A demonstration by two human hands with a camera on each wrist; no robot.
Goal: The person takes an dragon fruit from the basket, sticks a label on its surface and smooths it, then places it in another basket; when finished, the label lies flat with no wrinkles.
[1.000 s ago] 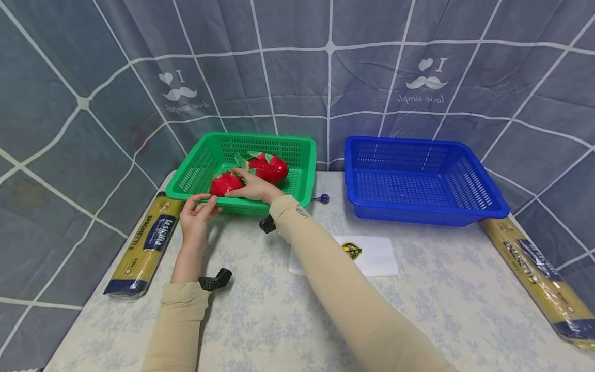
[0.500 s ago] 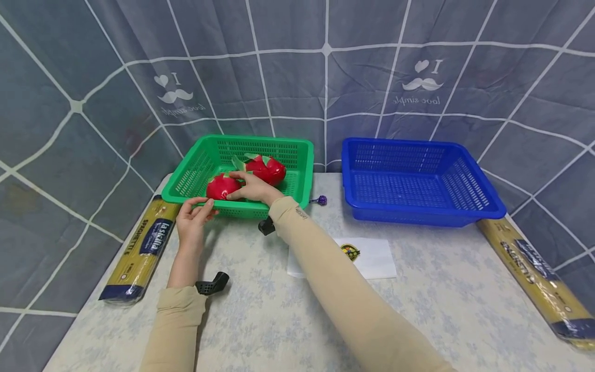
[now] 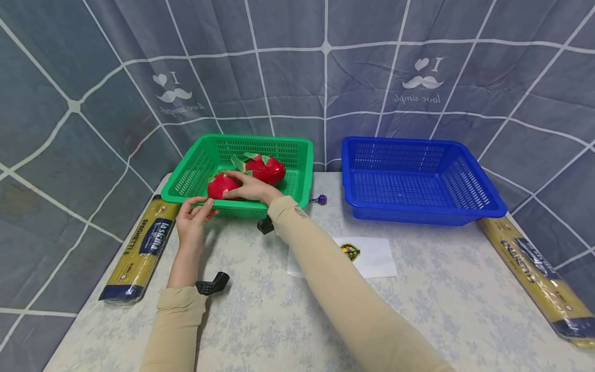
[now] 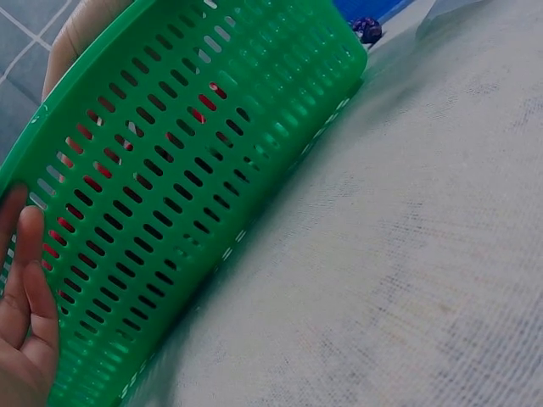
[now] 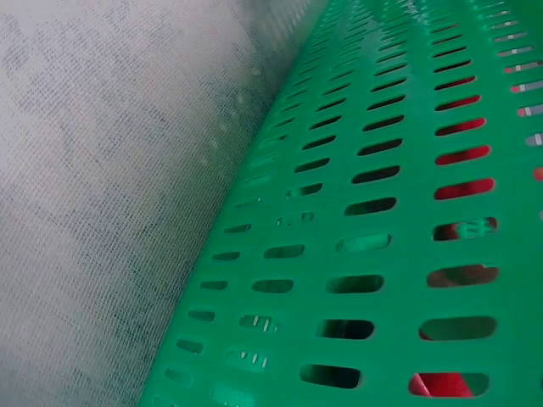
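Observation:
Inside the green basket (image 3: 304, 170), my right hand (image 3: 253, 187) reaches over the front rim and grips the nearer dragon fruit (image 3: 218, 187), thumb on its near side and fingers over its far side. A second dragon fruit (image 3: 269, 169), red with green leaf tips, lies just behind that hand. My left hand (image 3: 191, 219) holds the basket's front rim near its left corner; in the left wrist view its fingers (image 4: 32, 246) lie against the slotted wall. The right wrist view shows mostly that slotted wall (image 5: 339, 182), with red showing through; the right hand is hidden there.
A blue basket (image 3: 425, 214) stands to the right. Between the baskets lies a purple-wrapped lollipop (image 3: 322, 199). White paper with a badge (image 3: 374, 258) lies in front. Spaghetti packs flank the table, one at left (image 3: 139, 248) and another at right (image 3: 534, 279).
The view has shifted slightly, so the scene sits a little further left. Around the nearer dragon fruit my right hand has moved only slightly; my left hand stays at the rim.

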